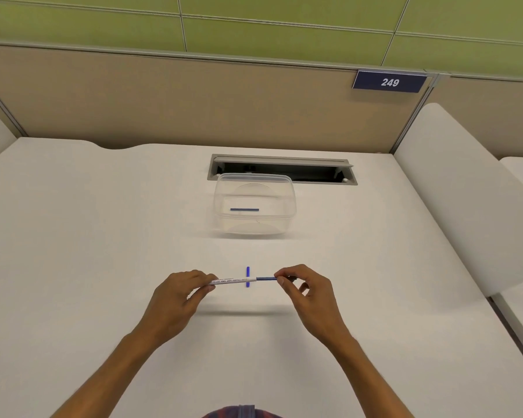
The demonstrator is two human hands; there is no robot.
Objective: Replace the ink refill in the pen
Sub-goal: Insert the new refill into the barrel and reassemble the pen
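Above the white surface (103, 236), left hand (175, 297) fingers pinch the pen barrel (230, 280); right hand (307, 292) fingers pinch the blue refill (266, 278) protruding from it.

Above the white desk (103, 236), the left hand (178, 294) pinches the white pen barrel (230, 281) while the right hand (305, 289) pinches a blue refill (266, 278) at its end, a clear tub (255, 203) behind holding another refill (244, 209).

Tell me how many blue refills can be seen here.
2. One refill lies in the clear box. The other sticks out of the pen barrel, pinched by the right hand; the left hand holds the barrel. Part is hidden inside.
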